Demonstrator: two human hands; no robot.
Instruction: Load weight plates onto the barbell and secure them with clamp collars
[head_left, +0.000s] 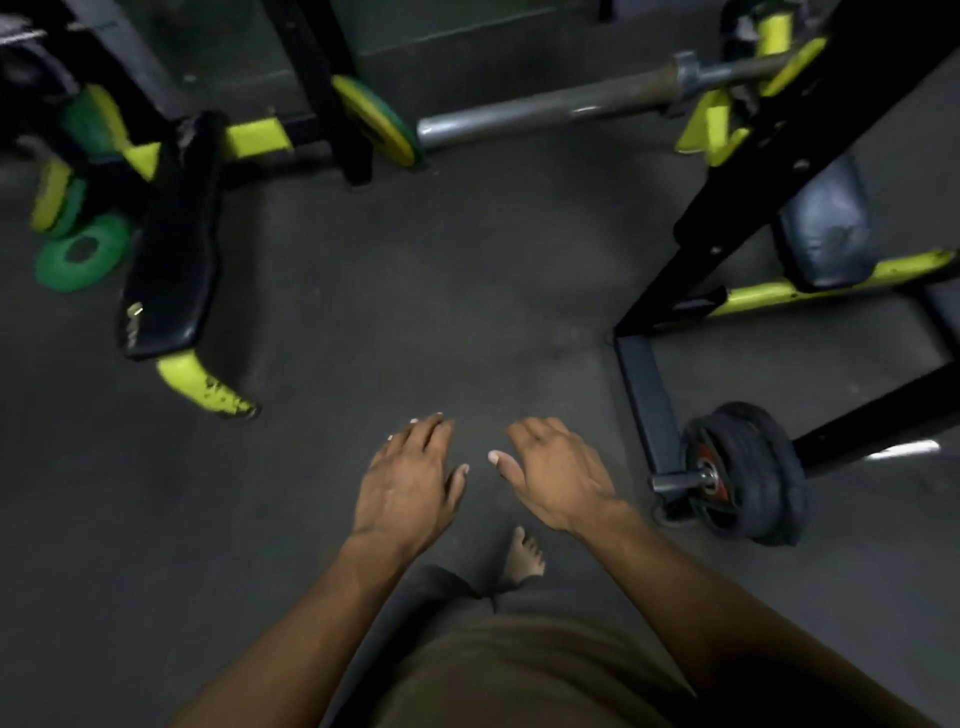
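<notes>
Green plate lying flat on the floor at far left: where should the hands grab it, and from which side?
Grip the green plate by its outer rim from above, probably fingers hooked under the near edge. It lies flat, center hole up; both the left hand and right hand are empty.

no readable text, labels (all blurred)

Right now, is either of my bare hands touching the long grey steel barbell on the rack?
Apart. The head view shows the left hand and right hand empty over bare floor, well short of the grey steel barbell.
</notes>
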